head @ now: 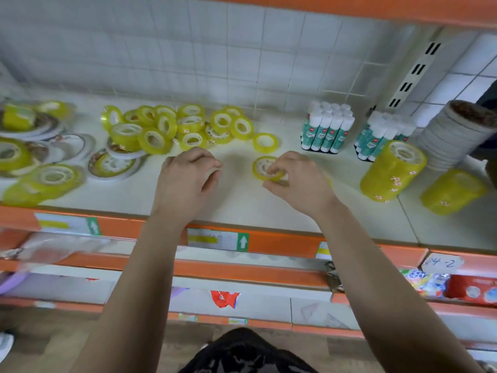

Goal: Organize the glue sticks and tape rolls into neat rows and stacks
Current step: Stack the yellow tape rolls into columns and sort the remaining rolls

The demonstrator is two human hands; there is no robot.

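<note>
Shelf (pixel 242 208) stock, each place given from the glue pack (pixel 326 130).
- Far left of pack: wide rolls (pixel 40 181), jumbled, blurred.
- Left of pack: heap (pixel 174 127) of small yellow rolls, unsorted, some on edge.
- Left of pack, nearer the shelf front: left hand (pixel 188 173), fingers curled round a pale roll (pixel 212 174) that is mostly hidden.
- Just left of pack: 1 loose roll (pixel 265 142), lying flat.
- Left-front of pack: 1 flat roll (pixel 262 166), hole up, axis vertical. The right hand (pixel 295 179) pinches its near-right rim, so the roll lies left of the fingertips.
- Right of pack: 2nd pack (pixel 382 138), upright; 2 tall stacks (pixel 392 170), tilted.
- Judged: stacking is under way, and the loose roll is the closest base.
</note>
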